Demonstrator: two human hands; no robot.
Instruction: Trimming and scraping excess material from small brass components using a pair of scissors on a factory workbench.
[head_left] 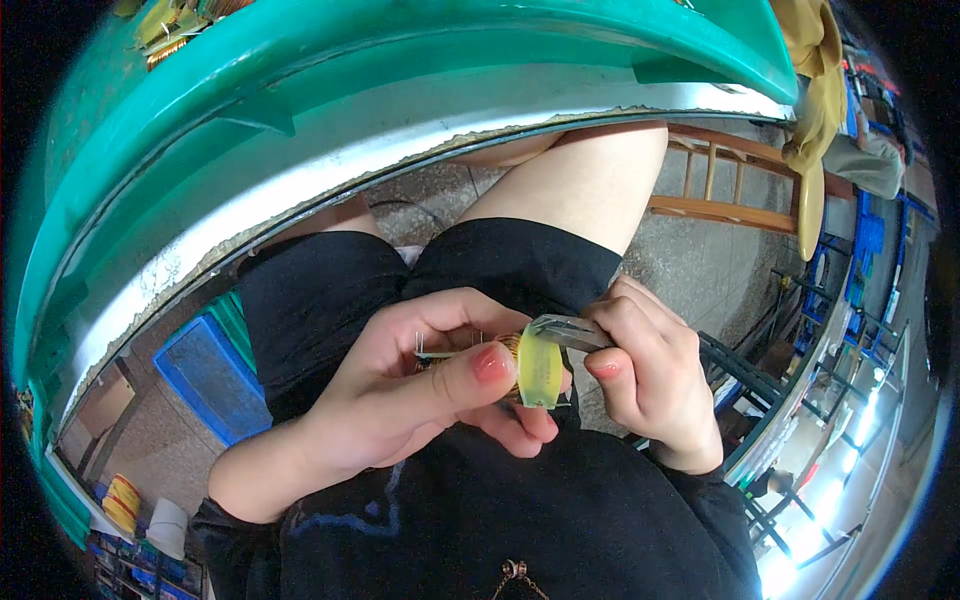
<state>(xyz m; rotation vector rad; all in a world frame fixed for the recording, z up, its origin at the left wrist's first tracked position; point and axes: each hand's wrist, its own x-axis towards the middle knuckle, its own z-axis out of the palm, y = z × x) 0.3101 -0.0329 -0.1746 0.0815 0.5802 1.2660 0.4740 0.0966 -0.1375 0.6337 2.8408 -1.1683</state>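
In front of my lap, my left hand (410, 375) is closed around a copper-wound coil (508, 352) with thin metal pins. A translucent yellow tape band (541, 372) wraps the coil's right end, next to my left thumb. My right hand (652, 370) grips a grey, tapered metal tool (574, 333), pinched between thumb and fingers. Its tip touches, or lies just over, the upper edge of the yellow tape. My right palm hides the rest of the tool, so its kind is unclear. The coil's underside is covered by my left fingers.
A green plastic tray (400, 35) curves along the table edge (330, 165) ahead of me, with several coils (168, 45) at its far left. Below left stands a blue bin (208, 375). At the right are a wooden stool (735, 205), a hanging yellow cloth (808, 120) and metal racks.
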